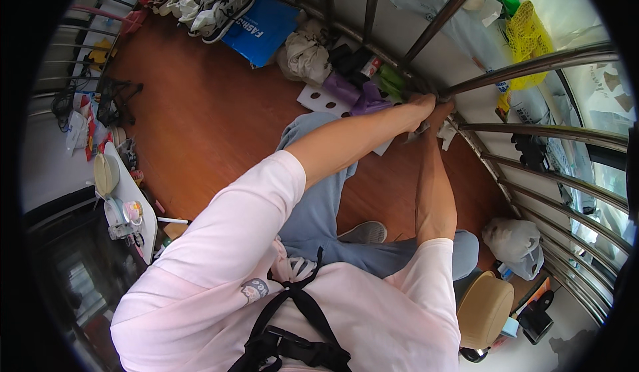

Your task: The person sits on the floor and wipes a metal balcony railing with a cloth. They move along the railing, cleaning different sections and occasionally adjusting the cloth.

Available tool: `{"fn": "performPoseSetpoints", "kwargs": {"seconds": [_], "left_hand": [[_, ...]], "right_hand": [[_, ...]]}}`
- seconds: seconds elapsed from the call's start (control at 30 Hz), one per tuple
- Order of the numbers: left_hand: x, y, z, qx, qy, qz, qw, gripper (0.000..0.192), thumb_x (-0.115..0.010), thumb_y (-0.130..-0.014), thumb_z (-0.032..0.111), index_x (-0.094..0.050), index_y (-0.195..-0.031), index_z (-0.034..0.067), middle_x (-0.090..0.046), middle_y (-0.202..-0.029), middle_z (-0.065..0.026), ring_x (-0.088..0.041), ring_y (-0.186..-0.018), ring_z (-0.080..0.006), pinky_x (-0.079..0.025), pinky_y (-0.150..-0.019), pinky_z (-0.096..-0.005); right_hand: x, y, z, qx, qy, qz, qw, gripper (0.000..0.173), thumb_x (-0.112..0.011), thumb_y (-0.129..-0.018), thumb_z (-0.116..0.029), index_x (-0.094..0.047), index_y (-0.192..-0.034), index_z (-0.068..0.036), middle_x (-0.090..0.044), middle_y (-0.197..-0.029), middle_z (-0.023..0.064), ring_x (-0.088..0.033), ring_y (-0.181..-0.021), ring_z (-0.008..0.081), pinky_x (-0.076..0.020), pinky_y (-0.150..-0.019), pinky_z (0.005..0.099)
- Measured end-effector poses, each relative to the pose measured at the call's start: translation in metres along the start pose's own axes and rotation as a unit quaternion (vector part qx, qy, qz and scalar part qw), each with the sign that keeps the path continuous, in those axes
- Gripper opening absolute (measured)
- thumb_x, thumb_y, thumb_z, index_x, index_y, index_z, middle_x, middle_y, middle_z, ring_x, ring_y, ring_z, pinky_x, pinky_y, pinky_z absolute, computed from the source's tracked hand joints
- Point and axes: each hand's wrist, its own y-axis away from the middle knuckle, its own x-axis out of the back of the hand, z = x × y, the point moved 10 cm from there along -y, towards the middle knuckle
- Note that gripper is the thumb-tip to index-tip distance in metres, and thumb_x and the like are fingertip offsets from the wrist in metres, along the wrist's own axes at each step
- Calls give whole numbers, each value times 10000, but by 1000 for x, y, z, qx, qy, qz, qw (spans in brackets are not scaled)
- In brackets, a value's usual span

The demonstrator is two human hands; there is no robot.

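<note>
Both arms reach out to the foot of the metal railing, where the hands meet. My left hand (423, 109) is curled, and a bit of crumpled grey material (418, 132) shows just below it. Close against it is my right hand (442, 113), its fingers mostly hidden. A white crumpled piece (447, 135) hangs by the right wrist. Beside the left hand lie a purple plastic bag (370, 99), a green plastic bag (391, 79) and a white sheet with round holes (319, 100).
Metal railing bars (539, 67) rise along the right, with a yellow mesh bag (529, 42) behind them. Sneakers (232, 10), a blue shopping bag (262, 30) and a beige cloth bundle (307, 55) line the far edge. A white plastic bag (514, 244) and a tan basin (486, 309) stand at right.
</note>
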Motion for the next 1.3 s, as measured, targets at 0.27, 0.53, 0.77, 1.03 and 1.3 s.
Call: {"fn": "performPoseSetpoints", "kwargs": {"seconds": [0.27,0.53,0.77,1.03,1.3], "left_hand": [[7,13,-15,-19,25,75,997,87,-629,-827,101,-595,-788,32,-567,-709,-74,-559,-661,-201,-437,-603,-370],[74,122,51,-181,231,-10,956,204,-595,-892,267,-637,-1022,115,-627,-1029,-15,-575,-977,-166,-465,-839,-329],[86,120,114,-225,282,-30,932,723,-492,-984,582,-436,-1529,110,-476,-1502,-94,-454,-1330,-230,-343,-1113,-425],[80,99,81,-128,222,-20,967,763,-540,-960,652,-464,-1511,129,-527,-1500,-60,-467,-1361,-212,-378,-1082,-413],[48,224,214,-469,243,-135,839,597,-562,-1020,483,-515,-1368,0,-592,-1253,-84,-529,-1158,-185,-403,-1035,-329]], "right_hand": [[-41,67,-113,58,464,-54,882,420,-714,-846,-81,-629,-1230,66,-724,-1142,252,-690,-1096,366,-509,-940,409],[-228,110,-268,237,399,-77,883,405,-725,-868,-26,-584,-1234,77,-626,-1197,254,-605,-1128,414,-457,-1002,435],[-311,82,-273,465,431,25,773,734,-830,-788,-121,-407,-1337,119,-444,-1300,346,-373,-1245,507,-272,-1068,596],[-289,62,-234,304,384,-90,867,557,-760,-799,-44,-482,-1255,111,-521,-1156,267,-519,-1108,449,-381,-999,514],[-413,110,-479,567,369,2,736,320,-734,-918,-132,-558,-1096,67,-619,-1080,169,-615,-986,253,-493,-882,394]]}}
